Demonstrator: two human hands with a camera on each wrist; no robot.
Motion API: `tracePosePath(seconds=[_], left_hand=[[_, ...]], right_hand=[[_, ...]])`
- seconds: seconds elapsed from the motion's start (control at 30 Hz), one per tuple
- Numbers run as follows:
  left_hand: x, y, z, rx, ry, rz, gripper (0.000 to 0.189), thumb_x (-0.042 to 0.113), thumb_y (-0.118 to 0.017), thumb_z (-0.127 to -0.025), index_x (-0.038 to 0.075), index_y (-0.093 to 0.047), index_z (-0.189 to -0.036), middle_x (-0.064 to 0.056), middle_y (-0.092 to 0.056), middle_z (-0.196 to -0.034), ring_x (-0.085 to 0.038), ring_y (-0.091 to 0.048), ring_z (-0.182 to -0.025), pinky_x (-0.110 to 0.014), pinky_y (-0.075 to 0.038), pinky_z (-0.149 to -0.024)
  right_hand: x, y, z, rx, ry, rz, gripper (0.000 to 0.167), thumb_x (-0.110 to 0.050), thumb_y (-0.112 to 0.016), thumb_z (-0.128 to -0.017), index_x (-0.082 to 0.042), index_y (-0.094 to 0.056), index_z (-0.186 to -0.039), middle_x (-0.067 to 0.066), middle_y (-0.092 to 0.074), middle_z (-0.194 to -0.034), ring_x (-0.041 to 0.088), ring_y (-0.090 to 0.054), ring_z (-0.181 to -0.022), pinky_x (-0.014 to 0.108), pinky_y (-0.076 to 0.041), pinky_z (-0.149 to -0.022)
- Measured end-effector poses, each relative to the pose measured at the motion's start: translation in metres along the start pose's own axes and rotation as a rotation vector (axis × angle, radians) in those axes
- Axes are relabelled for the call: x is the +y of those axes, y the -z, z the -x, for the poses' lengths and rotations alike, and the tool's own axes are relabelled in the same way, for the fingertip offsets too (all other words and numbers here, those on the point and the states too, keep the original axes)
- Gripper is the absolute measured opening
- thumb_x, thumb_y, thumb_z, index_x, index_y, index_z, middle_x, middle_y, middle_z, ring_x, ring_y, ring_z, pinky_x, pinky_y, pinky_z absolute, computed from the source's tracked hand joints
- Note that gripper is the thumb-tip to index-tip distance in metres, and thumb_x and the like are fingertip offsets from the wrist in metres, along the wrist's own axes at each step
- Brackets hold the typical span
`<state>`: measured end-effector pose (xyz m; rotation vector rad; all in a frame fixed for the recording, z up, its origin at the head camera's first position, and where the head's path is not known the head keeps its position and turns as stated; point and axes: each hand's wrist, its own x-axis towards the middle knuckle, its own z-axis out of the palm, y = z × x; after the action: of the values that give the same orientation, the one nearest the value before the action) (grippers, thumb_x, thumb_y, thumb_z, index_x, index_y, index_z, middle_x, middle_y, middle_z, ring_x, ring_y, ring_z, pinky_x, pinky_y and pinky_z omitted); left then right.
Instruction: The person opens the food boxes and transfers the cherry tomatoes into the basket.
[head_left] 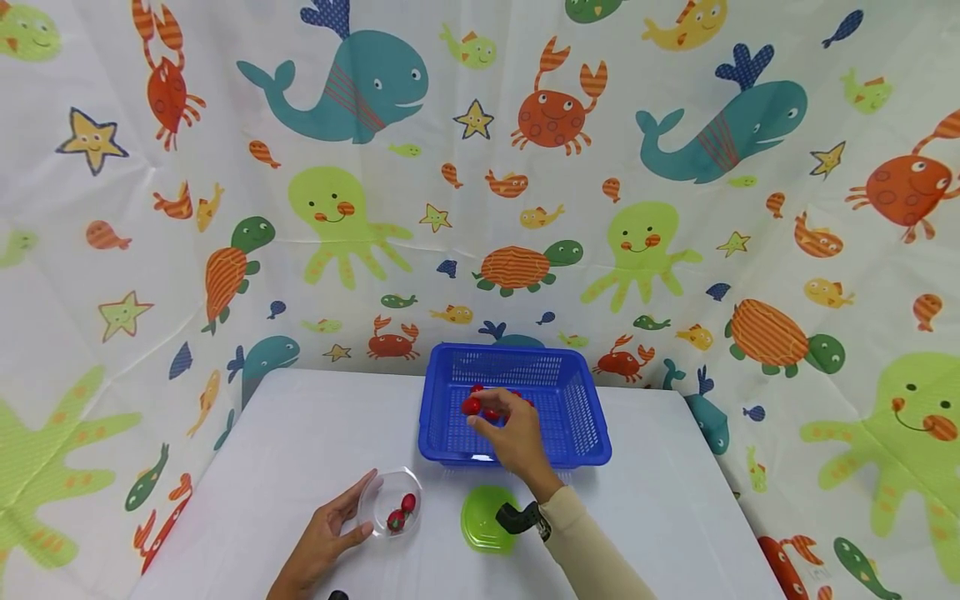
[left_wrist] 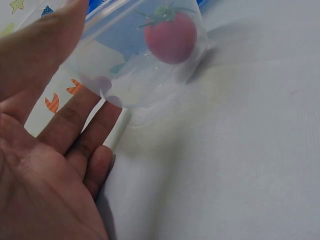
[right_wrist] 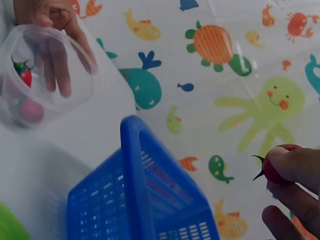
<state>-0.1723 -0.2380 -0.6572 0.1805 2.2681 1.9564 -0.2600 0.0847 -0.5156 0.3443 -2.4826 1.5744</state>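
My right hand point(head_left: 517, 433) pinches a red cherry tomato point(head_left: 471, 406) above the blue basket point(head_left: 592, 417). Green sepals stick out from that tomato in the right wrist view, between thumb and fingers point(right_wrist: 295, 195). Several more cherry tomatoes point(head_left: 491, 414) lie in the basket, partly hidden by the hand. At the front left, my left hand point(head_left: 330, 529) holds a clear plastic container point(head_left: 375, 500) by its side, thumb and fingers around it. Inside the container are two cherry tomatoes point(head_left: 396, 521), one of them also seen through the wall point(left_wrist: 170, 37) in the left wrist view.
A light green round lid point(head_left: 480, 521) lies on the white table point(head_left: 315, 433), between the container and my right sleeve point(head_left: 592, 542). Behind the basket hangs a curtain point(head_left: 465, 183) printed with sea animals, which also flanks the table on both sides.
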Motion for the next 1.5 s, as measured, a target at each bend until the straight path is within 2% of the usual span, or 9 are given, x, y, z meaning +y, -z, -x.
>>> tracePosePath(seconds=[0.13,0.33,0.53,0.8,1.0,1.2,1.37,1.5], left_hand=[[-0.001,0.0,0.0,0.003,0.006,-0.005,0.068,0.009,-0.074,-0.099,0.016,-0.047,-0.161,-0.008,-0.04,-0.17,0.025,-0.037,-0.137,-0.003,-0.034,-0.109],[0.0,-0.001,0.001,0.019,0.059,-0.03,0.068,0.014,-0.076,-0.099,0.022,-0.049,-0.161,-0.002,-0.041,-0.17,0.028,-0.036,-0.134,-0.005,-0.035,-0.109],[0.003,-0.003,0.001,0.02,0.091,-0.046,0.069,0.016,-0.076,-0.099,0.022,-0.048,-0.161,-0.001,-0.042,-0.17,0.03,-0.035,-0.131,-0.005,-0.036,-0.109],[0.004,-0.002,0.001,0.011,0.119,-0.036,0.069,0.019,-0.076,-0.099,0.025,-0.048,-0.161,0.002,-0.04,-0.171,0.031,-0.034,-0.13,-0.005,-0.035,-0.11],[0.003,-0.001,0.001,0.004,0.112,-0.009,0.069,0.017,-0.076,-0.099,0.024,-0.047,-0.162,0.001,-0.038,-0.171,0.03,-0.034,-0.132,-0.004,-0.034,-0.11],[0.002,-0.001,0.001,0.01,0.081,-0.002,0.069,0.014,-0.075,-0.099,0.021,-0.048,-0.161,-0.004,-0.038,-0.171,0.028,-0.035,-0.133,-0.002,-0.033,-0.109],[0.002,-0.001,0.0,0.008,0.06,-0.007,0.069,0.012,-0.075,-0.098,0.017,-0.047,-0.161,-0.006,-0.039,-0.171,0.028,-0.036,-0.134,-0.002,-0.033,-0.109],[0.003,-0.002,0.0,0.011,0.075,-0.022,0.07,0.014,-0.076,-0.098,0.018,-0.047,-0.162,-0.002,-0.04,-0.171,0.028,-0.035,-0.134,-0.003,-0.033,-0.11]], right_hand=[[0.005,0.003,-0.007,-0.006,-0.006,0.028,0.035,-0.018,-0.085,-0.092,-0.019,-0.075,-0.125,0.001,-0.079,-0.121,0.023,-0.073,-0.114,0.045,-0.063,-0.097],[0.012,0.006,-0.018,-0.015,-0.028,0.036,0.03,-0.017,-0.085,-0.092,-0.022,-0.076,-0.121,0.001,-0.079,-0.119,0.023,-0.072,-0.114,0.044,-0.065,-0.094],[0.019,0.007,-0.03,-0.036,-0.018,0.078,0.029,-0.014,-0.084,-0.092,-0.02,-0.076,-0.12,0.003,-0.079,-0.118,0.03,-0.071,-0.118,0.05,-0.064,-0.098],[0.026,0.005,-0.041,-0.046,-0.066,0.165,0.027,-0.017,-0.085,-0.092,-0.019,-0.077,-0.118,0.005,-0.079,-0.117,0.031,-0.066,-0.123,0.054,-0.059,-0.105],[0.033,0.006,-0.052,-0.093,-0.095,0.205,0.026,-0.017,-0.086,-0.091,-0.013,-0.078,-0.116,0.009,-0.08,-0.118,0.034,-0.066,-0.125,0.054,-0.058,-0.107],[0.045,0.01,-0.065,-0.139,-0.128,0.186,0.027,-0.016,-0.085,-0.092,-0.008,-0.079,-0.116,0.011,-0.081,-0.117,0.034,-0.072,-0.117,0.047,-0.065,-0.094],[0.056,0.013,-0.073,-0.123,-0.172,0.193,0.025,-0.013,-0.086,-0.09,-0.01,-0.08,-0.115,0.012,-0.082,-0.114,0.037,-0.073,-0.116,0.052,-0.06,-0.102],[0.062,0.016,-0.079,-0.129,-0.216,0.221,0.026,-0.014,-0.086,-0.09,-0.011,-0.081,-0.116,0.01,-0.082,-0.113,0.033,-0.074,-0.112,0.053,-0.057,-0.107]])
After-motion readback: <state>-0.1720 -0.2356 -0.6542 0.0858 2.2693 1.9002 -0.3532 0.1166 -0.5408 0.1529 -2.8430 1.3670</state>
